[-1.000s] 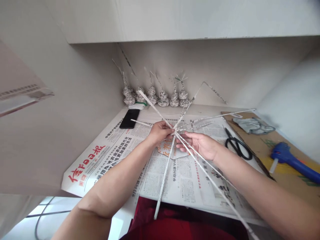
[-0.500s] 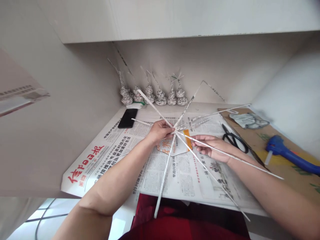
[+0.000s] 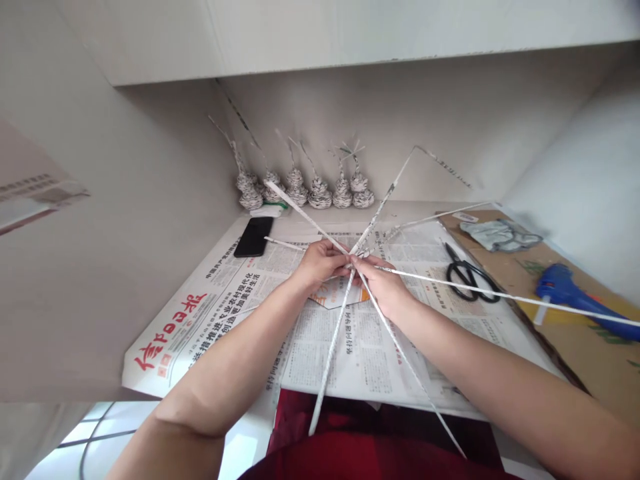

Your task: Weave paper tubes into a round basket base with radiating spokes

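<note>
Paper rods (image 3: 333,347) radiate from one crossing. Left hand (image 3: 321,262) and right hand (image 3: 383,281) each keep the grip pinched there.

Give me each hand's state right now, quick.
Left hand: closed, pinching the paper strips beside their crossing.
Right hand: closed, thumb and fingers on the strips at the crossing.

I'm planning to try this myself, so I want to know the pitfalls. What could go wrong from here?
The paper strips cross where the left hand and right hand meet; if either grip loosens, that crossing might slip.

One long strip passes across the scissors and glue gun in this view; it could snag, though I can't tell whether it touches them.

Another strip reaches past the newspaper's near edge, so it may get bumped and bent.
</note>
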Demonstrator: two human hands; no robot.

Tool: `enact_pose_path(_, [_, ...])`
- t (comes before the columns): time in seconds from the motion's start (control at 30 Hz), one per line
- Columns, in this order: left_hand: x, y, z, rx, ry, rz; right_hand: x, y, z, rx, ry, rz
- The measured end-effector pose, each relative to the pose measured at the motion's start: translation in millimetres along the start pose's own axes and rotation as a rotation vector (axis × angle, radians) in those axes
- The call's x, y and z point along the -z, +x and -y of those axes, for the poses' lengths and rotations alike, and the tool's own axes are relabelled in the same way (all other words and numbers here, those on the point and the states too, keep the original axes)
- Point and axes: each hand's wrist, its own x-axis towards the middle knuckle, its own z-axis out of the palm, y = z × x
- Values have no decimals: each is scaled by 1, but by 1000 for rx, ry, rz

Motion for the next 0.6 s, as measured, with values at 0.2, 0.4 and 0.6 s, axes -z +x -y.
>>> enact_pose_path(0.2, [0,-1,0,26,-17,-2,0,-6,3,-28,74,-51])
enact_pose_path(0.4, [-5,-5,-4,22,17,-25,0,-7,9,-59,84,-76])
enact_pose_path(0.6, [-7,-7,-6,22,70,-48,0,-6,11,-97,75,-87])
